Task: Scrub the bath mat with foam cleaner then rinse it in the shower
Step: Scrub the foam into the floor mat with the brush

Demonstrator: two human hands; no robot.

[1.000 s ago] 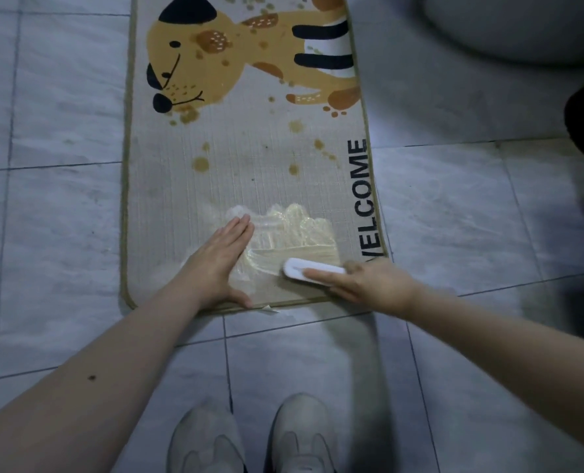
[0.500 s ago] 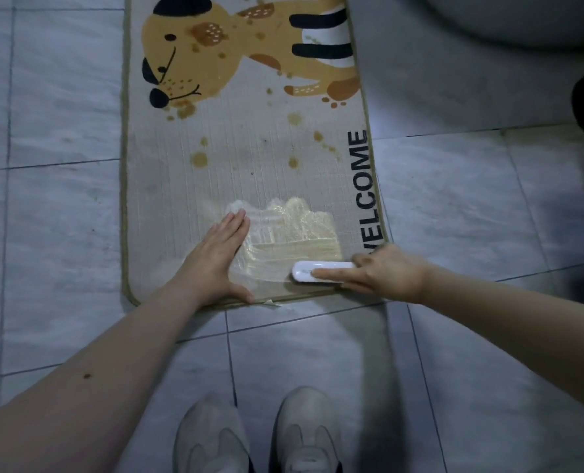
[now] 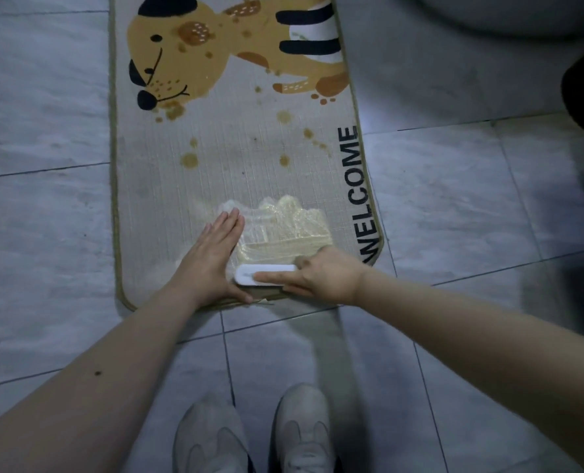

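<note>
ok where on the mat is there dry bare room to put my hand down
Bare weave lies left of the left hand, out to the bath mat edge, and between the foam and the brown spots. The near corner is crowded: foam, brush, right hand.

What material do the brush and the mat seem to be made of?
Brush: probably hard plastic, since its white back is smooth and slightly glossy. Bath mat: seemingly woven fabric with a matte finish, showing fine ribbed texture and a stitched border.
</note>
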